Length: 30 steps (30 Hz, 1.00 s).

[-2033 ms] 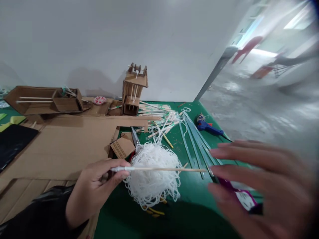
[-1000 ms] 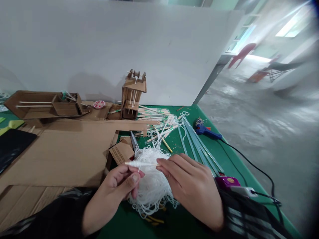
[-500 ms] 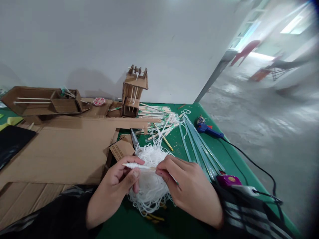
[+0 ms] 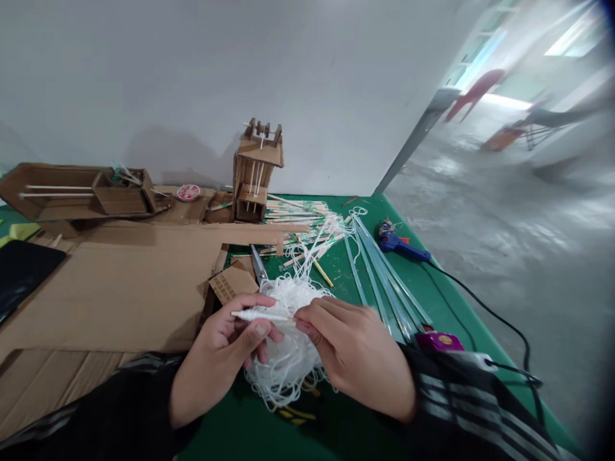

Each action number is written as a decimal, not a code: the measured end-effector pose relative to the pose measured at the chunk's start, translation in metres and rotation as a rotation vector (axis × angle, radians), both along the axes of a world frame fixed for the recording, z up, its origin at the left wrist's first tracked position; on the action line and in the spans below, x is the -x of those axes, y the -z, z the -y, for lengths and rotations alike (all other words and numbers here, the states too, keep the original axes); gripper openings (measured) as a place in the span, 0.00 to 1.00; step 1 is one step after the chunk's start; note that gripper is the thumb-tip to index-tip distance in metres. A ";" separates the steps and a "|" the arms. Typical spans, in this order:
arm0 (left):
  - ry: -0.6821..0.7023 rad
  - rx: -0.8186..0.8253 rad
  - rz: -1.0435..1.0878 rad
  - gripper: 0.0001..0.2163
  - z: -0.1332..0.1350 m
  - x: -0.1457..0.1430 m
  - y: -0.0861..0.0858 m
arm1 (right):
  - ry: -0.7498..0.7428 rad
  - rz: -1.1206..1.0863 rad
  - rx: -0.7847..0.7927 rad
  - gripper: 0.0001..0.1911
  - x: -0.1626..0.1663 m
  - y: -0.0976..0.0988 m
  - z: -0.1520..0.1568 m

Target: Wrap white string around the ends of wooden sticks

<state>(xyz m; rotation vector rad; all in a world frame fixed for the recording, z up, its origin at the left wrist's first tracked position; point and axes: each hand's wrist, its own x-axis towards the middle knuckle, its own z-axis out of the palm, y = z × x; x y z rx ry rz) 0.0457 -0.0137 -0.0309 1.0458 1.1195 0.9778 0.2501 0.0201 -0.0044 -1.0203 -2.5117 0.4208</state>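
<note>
Hands (image 4: 225, 349) (image 4: 358, 355) pinching string-wrapped stick (image 4: 259, 315), white string tangle (image 4: 288, 358) beneath; scissors (image 4: 258, 264), cardboard (image 4: 120, 288) behind

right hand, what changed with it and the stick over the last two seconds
The right hand came in from the right and closed on the thin wooden stick with white string wound on its end, covering its long bare part. The left hand kept its pinch on the wound end. The loose white string pile and blue glue gun stayed put.

Both hands (image 4: 288, 346) pinch string-wrapped stick (image 4: 259, 315) — over string pile (image 4: 288, 365).
</note>
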 end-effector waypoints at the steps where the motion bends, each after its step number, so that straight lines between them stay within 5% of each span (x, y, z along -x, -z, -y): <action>1: 0.000 -0.001 0.006 0.17 0.000 0.000 0.000 | -0.011 -0.002 0.006 0.09 0.000 0.000 0.000; 8: 0.003 -0.015 0.007 0.14 0.001 0.000 0.000 | 0.037 -0.061 0.118 0.03 0.002 0.000 0.000; 16: 0.036 -0.048 0.062 0.12 0.000 0.000 -0.002 | -0.041 -0.118 0.092 0.09 0.003 0.000 0.000; 22: 0.050 -0.085 0.113 0.10 -0.002 0.004 -0.006 | 0.045 -0.189 0.170 0.02 0.004 0.001 0.001; 30: 0.050 -0.060 0.116 0.10 -0.001 0.005 -0.004 | -0.041 -0.166 0.120 0.09 0.003 0.003 -0.001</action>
